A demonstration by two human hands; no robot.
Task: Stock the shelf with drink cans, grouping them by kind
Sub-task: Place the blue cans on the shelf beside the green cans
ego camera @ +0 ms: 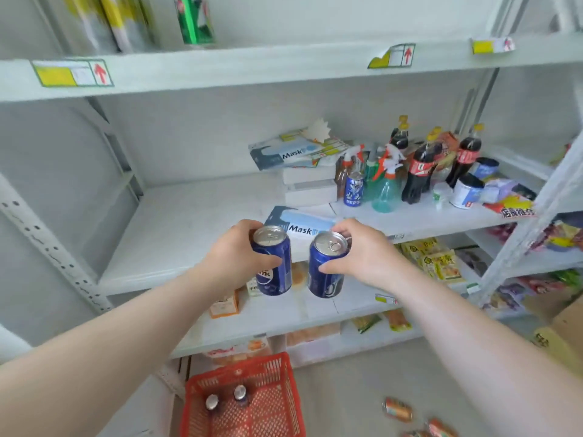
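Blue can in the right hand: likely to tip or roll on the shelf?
The blue can in the right hand looks sealed, so probably full and steady upright. Laid down, its round sides would likely roll. The shelf looks flat, so tipping seems unlikely.

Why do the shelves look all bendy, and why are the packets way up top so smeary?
Head view: the wide-angle lens bows the upper shelf edge; the top packets are smeared by blur; the left can in the left hand and the right can in the right hand look sharper; the light is soft and even, with little shadow.
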